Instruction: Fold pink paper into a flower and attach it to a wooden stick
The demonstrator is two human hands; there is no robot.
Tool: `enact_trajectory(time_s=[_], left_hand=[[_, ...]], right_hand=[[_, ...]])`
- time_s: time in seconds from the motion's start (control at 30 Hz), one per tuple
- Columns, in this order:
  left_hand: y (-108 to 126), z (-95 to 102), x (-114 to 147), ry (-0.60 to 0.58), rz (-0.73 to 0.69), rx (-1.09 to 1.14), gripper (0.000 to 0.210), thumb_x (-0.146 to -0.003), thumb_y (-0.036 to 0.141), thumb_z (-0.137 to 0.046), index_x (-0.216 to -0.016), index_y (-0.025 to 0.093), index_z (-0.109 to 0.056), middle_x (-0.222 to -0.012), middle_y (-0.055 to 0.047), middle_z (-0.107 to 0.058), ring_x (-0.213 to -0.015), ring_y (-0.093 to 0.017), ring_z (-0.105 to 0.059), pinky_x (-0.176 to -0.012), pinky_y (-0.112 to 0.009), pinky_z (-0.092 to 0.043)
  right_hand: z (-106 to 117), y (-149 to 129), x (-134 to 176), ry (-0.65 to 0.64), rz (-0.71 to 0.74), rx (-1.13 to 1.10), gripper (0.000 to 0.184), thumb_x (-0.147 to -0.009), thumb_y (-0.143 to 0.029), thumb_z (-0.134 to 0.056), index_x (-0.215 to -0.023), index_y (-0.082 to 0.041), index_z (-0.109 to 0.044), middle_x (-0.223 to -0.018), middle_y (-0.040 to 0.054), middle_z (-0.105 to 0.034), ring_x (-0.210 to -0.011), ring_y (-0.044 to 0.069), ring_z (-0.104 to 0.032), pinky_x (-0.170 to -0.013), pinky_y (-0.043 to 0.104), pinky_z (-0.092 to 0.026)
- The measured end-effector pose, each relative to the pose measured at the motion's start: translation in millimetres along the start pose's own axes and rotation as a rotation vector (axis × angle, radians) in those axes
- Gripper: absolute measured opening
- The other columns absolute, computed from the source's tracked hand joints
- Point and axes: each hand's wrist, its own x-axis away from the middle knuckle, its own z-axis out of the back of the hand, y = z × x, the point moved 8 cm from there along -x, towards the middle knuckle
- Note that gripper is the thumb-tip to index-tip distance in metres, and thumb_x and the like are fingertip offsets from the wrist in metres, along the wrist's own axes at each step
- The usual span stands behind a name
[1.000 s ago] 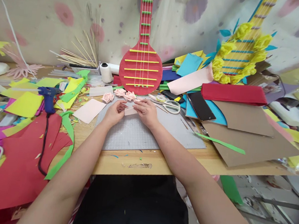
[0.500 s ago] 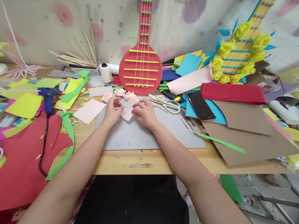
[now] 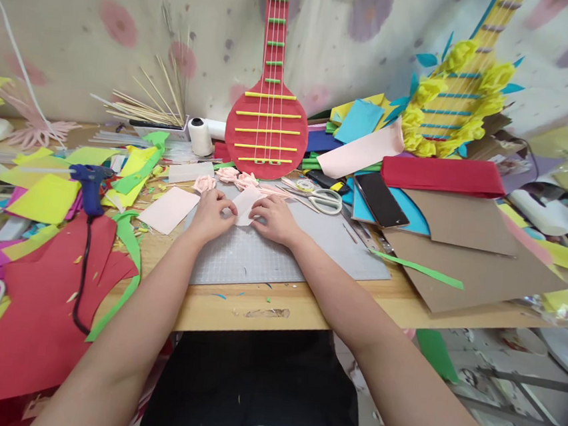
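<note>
A small pale pink paper piece [image 3: 246, 204] is held up between my two hands over the grey cutting mat [image 3: 279, 259]. My left hand [image 3: 213, 214] pinches its left edge. On the other side, the fingers of my right hand [image 3: 274, 219] are closed on its right edge. Just behind the hands lie several pink paper roses [image 3: 205, 183]. A larger pale pink sheet [image 3: 170, 209] rests to the left of my left hand, partly over the mat. White-handled scissors [image 3: 327, 202] lie beyond my right hand.
A red paper lute [image 3: 266, 131] leans on the wall, a yellow flowered one [image 3: 451, 95] at right. A blue glue gun [image 3: 90, 188] stands left among paper scraps. A phone [image 3: 382, 200] and brown cardboard [image 3: 474, 271] lie right. A wooden table edge [image 3: 254, 317] runs in front.
My left hand has turned slightly, its fingers now closer to the paper's left edge. The paper piece has tilted a little between the hands. The view has shifted slightly.
</note>
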Motion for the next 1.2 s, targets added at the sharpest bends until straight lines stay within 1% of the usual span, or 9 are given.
enact_trajectory(time_s=[0.1,0.3,0.43,0.57,0.77,0.87,0.93,1.07,1.2], left_hand=[[0.4,-1.7,1.6,-0.075,-0.003,-0.059,0.007,-0.063,0.024,-0.064,-0.067,0.024,-0.069,-0.083,-0.005,-0.048,-0.096,-0.025,-0.047,-0.092,-0.041,-0.035],[-1.8,-4.0,1.8,-0.132,0.031,-0.116,0.009,-0.064,0.027,-0.063,-0.069,0.024,-0.07,-0.085,-0.005,-0.053,-0.094,-0.025,-0.05,-0.088,-0.041,-0.036],[-5.9,-3.5,1.9,-0.163,0.058,-0.133,0.012,-0.066,0.029,-0.061,-0.071,0.024,-0.07,-0.086,-0.005,-0.055,-0.096,-0.025,-0.05,-0.089,-0.041,-0.035],[-7.5,-3.3,2.9,-0.207,0.079,-0.152,0.015,-0.068,0.03,-0.059,-0.074,0.024,-0.071,-0.089,-0.006,-0.057,-0.098,-0.025,-0.051,-0.09,-0.041,-0.035],[-8.6,-3.7,2.6,-0.224,0.112,-0.161,0.016,-0.069,0.03,-0.058,-0.075,0.024,-0.071,-0.089,-0.005,-0.06,-0.098,-0.025,-0.052,-0.088,-0.04,-0.035],[-8.0,-3.3,1.6,-0.202,0.147,-0.172,0.022,-0.072,0.039,-0.057,-0.074,0.022,-0.071,-0.088,-0.006,-0.06,-0.098,-0.025,-0.052,-0.088,-0.042,-0.035],[-6.5,-2.8,1.1,-0.183,0.173,-0.183,0.026,-0.072,0.044,-0.058,-0.073,0.021,-0.07,-0.088,-0.007,-0.059,-0.098,-0.026,-0.051,-0.089,-0.042,-0.034],[-1.9,-3.9,0.9,-0.177,0.171,-0.205,0.022,-0.068,0.042,-0.064,-0.069,0.02,-0.068,-0.087,-0.007,-0.058,-0.099,-0.027,-0.05,-0.089,-0.043,-0.034],[-1.1,-4.4,1.4,-0.178,0.164,-0.194,0.019,-0.069,0.039,-0.065,-0.069,0.021,-0.067,-0.087,-0.006,-0.057,-0.099,-0.027,-0.049,-0.089,-0.043,-0.034]], right_hand=[[-1.9,-0.2,-0.3,0.014,-0.006,-0.081,0.015,-0.079,-0.029,-0.06,-0.089,-0.022,-0.067,-0.104,0.0045,-0.061,-0.102,0.019,-0.046,-0.091,0.034,-0.033],[-9.0,4.8,-3.2,-0.011,-0.04,-0.233,0.014,-0.079,-0.032,-0.061,-0.084,-0.019,-0.067,-0.098,0.0037,-0.061,-0.096,0.016,-0.05,-0.09,0.03,-0.034],[-12.6,14.8,-6.0,0.019,-0.158,-0.254,0.015,-0.079,-0.03,-0.059,-0.078,-0.017,-0.066,-0.09,0.0041,-0.06,-0.092,0.016,-0.051,-0.086,0.029,-0.036],[-15.7,20.1,-7.7,0.056,-0.265,-0.214,0.012,-0.075,-0.028,-0.061,-0.071,-0.016,-0.063,-0.085,0.0043,-0.057,-0.089,0.017,-0.05,-0.083,0.029,-0.038],[-18.0,20.3,-7.7,0.069,-0.33,-0.188,0.007,-0.07,-0.023,-0.062,-0.068,-0.016,-0.062,-0.086,0.0055,-0.056,-0.091,0.018,-0.05,-0.086,0.03,-0.038],[-18.8,20.5,-7.8,0.073,-0.339,-0.182,0.007,-0.069,-0.023,-0.062,-0.067,-0.017,-0.061,-0.086,0.0055,-0.056,-0.09,0.018,-0.051,-0.086,0.03,-0.038],[-18.9,20.5,-8.0,0.078,-0.337,-0.181,0.008,-0.07,-0.024,-0.061,-0.066,-0.017,-0.061,-0.086,0.0056,-0.056,-0.089,0.017,-0.051,-0.086,0.03,-0.038],[-19.1,20.7,-8.2,0.077,-0.34,-0.183,0.009,-0.07,-0.024,-0.06,-0.066,-0.016,-0.06,-0.086,0.0061,-0.056,-0.09,0.018,-0.051,-0.085,0.03,-0.038],[-20.2,21.0,-8.4,0.065,-0.357,-0.184,0.009,-0.069,-0.024,-0.06,-0.064,-0.017,-0.059,-0.087,0.0062,-0.056,-0.09,0.018,-0.051,-0.085,0.03,-0.038]])
